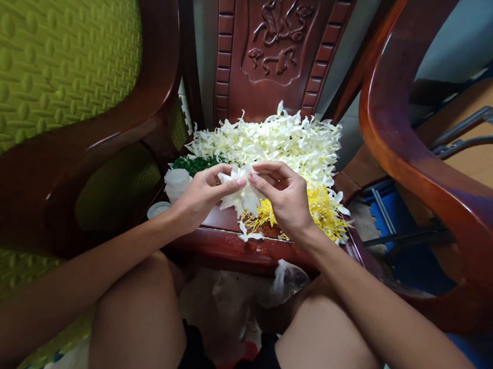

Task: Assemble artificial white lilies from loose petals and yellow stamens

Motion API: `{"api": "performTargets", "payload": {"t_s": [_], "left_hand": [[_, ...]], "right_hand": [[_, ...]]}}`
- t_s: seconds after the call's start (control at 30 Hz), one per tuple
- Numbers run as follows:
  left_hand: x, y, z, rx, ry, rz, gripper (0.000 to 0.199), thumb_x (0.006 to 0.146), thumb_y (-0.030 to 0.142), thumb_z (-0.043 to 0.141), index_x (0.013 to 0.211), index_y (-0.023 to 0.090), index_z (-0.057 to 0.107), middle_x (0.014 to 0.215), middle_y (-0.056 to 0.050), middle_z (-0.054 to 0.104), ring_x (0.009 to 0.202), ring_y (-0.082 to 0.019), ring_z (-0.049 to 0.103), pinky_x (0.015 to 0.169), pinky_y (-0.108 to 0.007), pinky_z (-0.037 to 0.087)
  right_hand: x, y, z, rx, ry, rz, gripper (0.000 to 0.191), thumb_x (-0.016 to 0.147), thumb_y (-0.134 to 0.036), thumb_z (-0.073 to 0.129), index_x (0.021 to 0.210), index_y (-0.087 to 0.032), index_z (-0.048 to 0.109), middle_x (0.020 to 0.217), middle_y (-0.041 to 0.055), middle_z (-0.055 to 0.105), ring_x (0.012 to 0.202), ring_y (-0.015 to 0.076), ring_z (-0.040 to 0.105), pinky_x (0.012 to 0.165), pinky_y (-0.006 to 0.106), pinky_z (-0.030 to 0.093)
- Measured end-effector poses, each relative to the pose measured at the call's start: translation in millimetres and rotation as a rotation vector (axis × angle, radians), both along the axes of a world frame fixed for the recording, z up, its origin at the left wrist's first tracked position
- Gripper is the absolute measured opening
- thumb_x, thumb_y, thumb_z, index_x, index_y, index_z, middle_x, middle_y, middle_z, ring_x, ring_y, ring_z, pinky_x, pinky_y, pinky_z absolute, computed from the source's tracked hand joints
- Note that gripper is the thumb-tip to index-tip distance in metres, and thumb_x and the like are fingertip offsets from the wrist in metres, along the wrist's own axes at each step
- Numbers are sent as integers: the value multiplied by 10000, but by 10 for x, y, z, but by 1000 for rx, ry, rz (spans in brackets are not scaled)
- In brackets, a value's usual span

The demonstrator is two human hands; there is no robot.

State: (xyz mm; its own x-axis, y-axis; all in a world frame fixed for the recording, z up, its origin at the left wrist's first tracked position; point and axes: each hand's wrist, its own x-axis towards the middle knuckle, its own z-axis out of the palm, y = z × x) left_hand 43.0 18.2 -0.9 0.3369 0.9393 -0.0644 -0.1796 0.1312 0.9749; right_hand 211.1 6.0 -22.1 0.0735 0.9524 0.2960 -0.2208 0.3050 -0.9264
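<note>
Currently we've got left hand (200,195) and right hand (290,198) both pinching one white flower (245,199), probably shaping it; next move calls for light pressure, yellow strands (324,211) near right.

The white flower (243,193) hides some fingertips of the left hand (203,189). The right hand (290,196) covers some yellow threads (325,213) by the chair's (228,254) front edge; both arms (346,275) are cut off.

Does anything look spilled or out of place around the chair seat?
Slightly: one loose white-petalled flower lies near the front edge of the glossy red-brown wooden seat, apart from the large heap of white flowers, and pale specks dot that edge, like stray debris.
</note>
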Motion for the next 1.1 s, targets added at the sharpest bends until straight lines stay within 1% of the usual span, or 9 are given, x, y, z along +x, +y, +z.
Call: {"api": "performTargets", "payload": {"t_s": [0.13,0.3,0.43,0.57,0.67,0.77,0.87,0.93,1.1], "left_hand": [[9,-6,20,2,-6,-34,285,727,342,846,873,180,663,778,-20,670,662,-127,618,570,-230,466],[-6,-11,53,27,-36,15,277,751,338,822,882,191,627,727,0,650,624,-121,605,536,-218,458],[-16,-9,55,25,-39,50,314,728,340,836,878,200,598,689,12,636,589,-117,590,500,-204,434],[-10,1,51,24,-55,63,327,726,333,838,877,204,578,706,14,645,603,-116,594,503,-198,439],[-2,7,44,34,-73,66,329,732,327,839,877,205,570,720,17,647,626,-116,601,532,-203,457],[-2,2,22,57,-64,26,328,740,334,840,893,207,580,747,16,652,647,-117,604,554,-210,460],[-16,-7,-6,103,-19,-13,315,754,359,835,905,214,599,745,21,633,641,-105,581,542,-199,432],[-27,-9,-19,129,3,-18,304,769,384,822,915,219,612,728,26,609,627,-99,555,534,-198,414],[-29,-3,-15,142,-18,-13,287,797,409,790,928,201,641,772,3,622,672,-116,567,577,-221,447]], "right_hand": [[-17,-8,12,8,-6,-26,254,709,-307,858,901,-247,703,908,-16,737,875,140,703,869,317,609],[32,11,24,-14,-3,1,230,783,-364,808,966,-254,722,922,-8,748,856,126,698,819,288,600],[107,25,31,-47,-68,46,216,764,-359,825,908,-222,740,886,3,759,835,136,708,817,306,603],[115,12,45,-28,-112,-7,196,762,-345,821,884,-213,742,912,13,767,858,148,713,825,323,604],[99,-7,67,0,-128,-28,193,770,-355,815,872,-214,732,898,10,759,838,138,703,805,309,596],[96,-19,89,0,-132,-14,224,783,-388,804,916,-228,720,871,-3,743,829,128,687,754,278,571],[99,-7,79,-27,-141,77,321,741,-419,837,979,-237,721,914,1,742,854,134,682,735,268,554],[100,9,54,-38,-127,115,347,690,-409,876,947,-227,731,905,-1,737,812,124,670,712,258,543],[85,21,27,-50,-75,66,315,650,-383,903,838,-204,726,798,-14,707,709,100,621,653,240,514]]}}
